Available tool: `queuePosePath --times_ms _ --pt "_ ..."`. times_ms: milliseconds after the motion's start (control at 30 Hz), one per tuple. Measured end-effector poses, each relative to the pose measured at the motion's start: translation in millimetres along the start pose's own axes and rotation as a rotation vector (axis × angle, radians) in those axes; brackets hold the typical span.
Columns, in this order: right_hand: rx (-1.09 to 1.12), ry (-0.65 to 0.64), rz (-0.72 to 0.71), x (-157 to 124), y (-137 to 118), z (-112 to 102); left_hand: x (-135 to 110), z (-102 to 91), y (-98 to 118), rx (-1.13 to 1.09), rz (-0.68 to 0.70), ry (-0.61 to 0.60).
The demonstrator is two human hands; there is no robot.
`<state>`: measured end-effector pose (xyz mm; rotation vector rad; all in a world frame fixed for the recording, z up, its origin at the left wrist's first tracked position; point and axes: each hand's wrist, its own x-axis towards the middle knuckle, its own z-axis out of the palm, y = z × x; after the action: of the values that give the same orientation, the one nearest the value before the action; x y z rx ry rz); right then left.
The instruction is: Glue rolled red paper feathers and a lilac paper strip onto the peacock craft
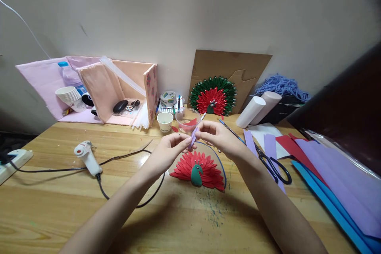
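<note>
Both hands meet above the table, pinching a small folded piece of purple paper (193,137). My left hand (172,149) grips its lower left side between thumb and fingers. From the right, my right hand (218,137) holds its upper part. Below them lies a half-round cardboard piece with a peacock (196,168) on it, its red petals fanned about a green body. A blue line runs along the cardboard's curved edge. Black-handled scissors (275,166) rest on purple strips (270,147) to the right of my right hand.
At left lie a white glue gun (88,158) and its black cable. A paper cup (164,122) and clear bowl (188,121) stand behind the hands. A cardboard sheet with a red-green peacock (212,97) leans on the wall. Coloured sheets (342,182) lie at right.
</note>
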<state>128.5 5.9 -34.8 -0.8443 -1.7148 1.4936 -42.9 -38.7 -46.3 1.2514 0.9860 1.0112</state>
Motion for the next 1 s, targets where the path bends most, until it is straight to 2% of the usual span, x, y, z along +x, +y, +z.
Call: queuePosePath --times_ms 100,367,467,700,900,1000 --pt "-0.060 0.014 0.017 -0.5 -1.6 0.4 0.3 -0.8 -2.6 -0.033 -0.047 -0.018" --pt "-0.027 0.020 0.053 -1.8 -5.8 1.3 1.9 -7.3 -7.7 -0.449 -0.357 -0.127" --pt "-0.012 0.013 0.041 -2.4 -6.7 2.0 2.2 -7.1 -8.7 -0.553 -0.421 -0.192" --pt "-0.066 0.003 0.028 -3.4 -5.8 1.4 1.4 -4.1 -13.6 -0.681 -0.455 -0.239" --pt "-0.073 0.006 0.033 -4.5 -8.3 1.7 0.8 -1.1 -13.3 -0.738 -0.472 -0.228" --pt "-0.067 0.015 0.039 -5.7 -11.0 2.1 1.8 0.9 -15.0 -0.783 -0.442 -0.185"
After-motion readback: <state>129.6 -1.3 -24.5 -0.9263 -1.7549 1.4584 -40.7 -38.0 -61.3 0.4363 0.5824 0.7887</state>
